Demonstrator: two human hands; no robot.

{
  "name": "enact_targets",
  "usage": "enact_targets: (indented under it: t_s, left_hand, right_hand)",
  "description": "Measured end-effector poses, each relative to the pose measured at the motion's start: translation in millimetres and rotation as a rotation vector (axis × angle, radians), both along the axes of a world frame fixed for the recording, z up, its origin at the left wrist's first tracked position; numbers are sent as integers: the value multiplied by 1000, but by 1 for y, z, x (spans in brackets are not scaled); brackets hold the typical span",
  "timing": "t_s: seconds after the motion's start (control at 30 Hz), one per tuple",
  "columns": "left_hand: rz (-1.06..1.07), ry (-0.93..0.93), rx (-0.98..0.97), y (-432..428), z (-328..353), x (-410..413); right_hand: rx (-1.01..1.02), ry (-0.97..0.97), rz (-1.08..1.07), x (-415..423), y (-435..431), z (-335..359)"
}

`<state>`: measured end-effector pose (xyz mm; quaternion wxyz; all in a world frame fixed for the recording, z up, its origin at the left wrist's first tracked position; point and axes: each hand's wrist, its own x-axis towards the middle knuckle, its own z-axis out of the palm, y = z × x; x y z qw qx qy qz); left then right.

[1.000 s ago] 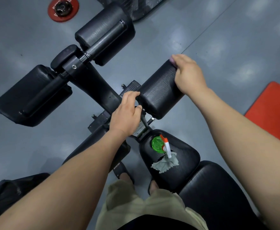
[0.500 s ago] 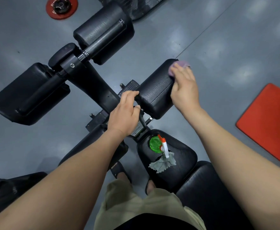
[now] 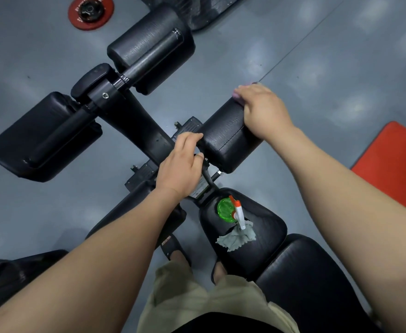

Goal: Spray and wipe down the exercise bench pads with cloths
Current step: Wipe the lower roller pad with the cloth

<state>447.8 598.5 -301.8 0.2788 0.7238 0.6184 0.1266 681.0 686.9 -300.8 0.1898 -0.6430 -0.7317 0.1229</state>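
Note:
My right hand [image 3: 263, 110] presses a purple cloth [image 3: 237, 92] onto the far end of a black roller pad [image 3: 226, 135]; only a sliver of the cloth shows past my fingers. My left hand [image 3: 179, 168] grips the bench's metal frame beside the pad's near end. On the black seat pad [image 3: 264, 234] below stand a green spray bottle [image 3: 226, 210] with a white and orange trigger, and a crumpled grey cloth [image 3: 236, 237] next to it.
Two more black roller pads [image 3: 149, 42] [image 3: 41, 138] sit on the far crossbar. A red weight plate [image 3: 90, 11] lies on the grey floor at the top left, and a red mat [image 3: 396, 162] at the right. My feet in black sandals [image 3: 173, 248] stand beside the seat.
My right hand slid down the pad's end face with the purple cloth, then back up over the far top edge. My left hand stayed on the frame.

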Motion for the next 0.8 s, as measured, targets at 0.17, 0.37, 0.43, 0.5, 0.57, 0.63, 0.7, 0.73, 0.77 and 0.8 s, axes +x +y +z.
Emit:
enact_targets:
  t_s: [0.17,0.37,0.43,0.5,0.57,0.63,0.7,0.73,0.77,0.8]
  left_hand:
    - [14,-1,3,0,-1,0]
    - [63,-29,-16,0,-3,-1]
    - [74,-27,-25,1,-3,-1]
    - [75,-20,-25,1,-3,-1]
    - [60,-12,-20,2,-2,-1]
    - [49,-15,-18,2,-2,-1]
    - [50,-23,-19,2,-1,-1]
    - [53,-28,-20,2,-1,-1]
    - [55,-31,-22,1,-1,-1]
    - [58,-33,-24,1,-1,-1]
  right_hand:
    - [5,-63,-27,-16,-5,2]
    - [146,90,148,-47,-68,-6]
    - [104,86,236,-56,-85,-10]
    - [60,58,332,-58,-96,-11]
    - [62,26,424,-51,-94,-5]
    - [78,12,477,-39,-74,-3]
    - [79,9,381,-25,-48,-1]
    - [79,8,305,-18,-37,-2]
    - [79,10,244,-13,-33,-2]
    - [91,14,208,-11,-33,-3]
